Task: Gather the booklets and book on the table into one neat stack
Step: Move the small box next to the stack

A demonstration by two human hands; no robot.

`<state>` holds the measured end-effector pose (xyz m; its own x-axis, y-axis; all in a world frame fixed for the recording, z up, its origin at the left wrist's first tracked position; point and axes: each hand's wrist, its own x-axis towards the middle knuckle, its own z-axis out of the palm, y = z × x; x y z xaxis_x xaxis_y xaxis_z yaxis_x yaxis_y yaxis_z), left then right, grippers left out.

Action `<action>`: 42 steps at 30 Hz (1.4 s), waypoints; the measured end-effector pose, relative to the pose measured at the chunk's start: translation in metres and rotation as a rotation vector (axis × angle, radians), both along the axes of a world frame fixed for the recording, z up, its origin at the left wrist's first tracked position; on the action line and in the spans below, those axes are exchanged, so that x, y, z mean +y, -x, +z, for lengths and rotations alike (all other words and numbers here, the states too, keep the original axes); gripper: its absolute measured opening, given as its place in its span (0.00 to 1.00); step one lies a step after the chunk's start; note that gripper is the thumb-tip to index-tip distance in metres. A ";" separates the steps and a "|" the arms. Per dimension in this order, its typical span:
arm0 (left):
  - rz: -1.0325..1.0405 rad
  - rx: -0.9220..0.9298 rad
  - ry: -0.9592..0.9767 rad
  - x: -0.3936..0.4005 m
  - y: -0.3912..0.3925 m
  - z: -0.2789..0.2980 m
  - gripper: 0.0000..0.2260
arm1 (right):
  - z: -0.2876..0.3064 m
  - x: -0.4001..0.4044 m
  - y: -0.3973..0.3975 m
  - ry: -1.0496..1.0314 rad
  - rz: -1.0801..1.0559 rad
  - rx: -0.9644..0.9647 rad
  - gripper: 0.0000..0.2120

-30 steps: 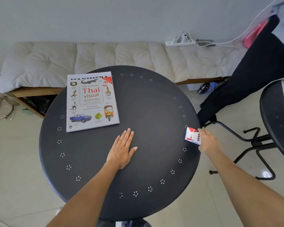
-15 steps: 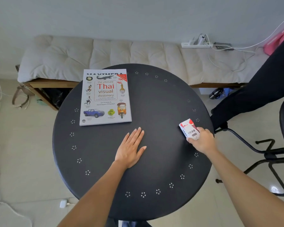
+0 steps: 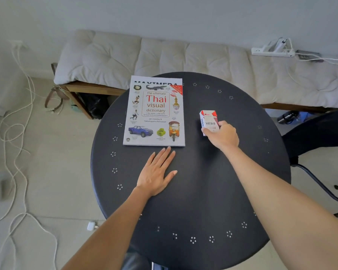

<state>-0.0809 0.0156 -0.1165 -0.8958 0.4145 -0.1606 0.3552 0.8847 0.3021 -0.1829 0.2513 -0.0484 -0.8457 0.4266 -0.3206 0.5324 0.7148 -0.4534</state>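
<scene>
A large white book titled "Thai visual dictionary" [image 3: 154, 112] lies flat at the far left of the round black table [image 3: 203, 191]. My right hand [image 3: 221, 135] grips a small red-and-white booklet marked "VESS" [image 3: 209, 121], held just right of the book over the table's middle. My left hand [image 3: 158, 170] rests flat on the table, palm down, fingers together, with the fingertips just short of the book's near edge.
A bench with a white cushion [image 3: 164, 55] runs behind the table, with a power strip [image 3: 271, 51] on it. White cables [image 3: 18, 133] trail over the floor at left. A person's dark trouser leg [image 3: 320, 129] and a black chair frame [image 3: 320, 188] are at right.
My right hand has carried the VESS booklet from the table's right edge inward, toward the book. My left hand stays flat; the view has shifted left.
</scene>
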 end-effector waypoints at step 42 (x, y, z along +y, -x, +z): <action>0.032 -0.005 -0.020 0.003 -0.002 -0.004 0.28 | -0.020 -0.051 0.111 -0.021 -0.152 0.154 0.31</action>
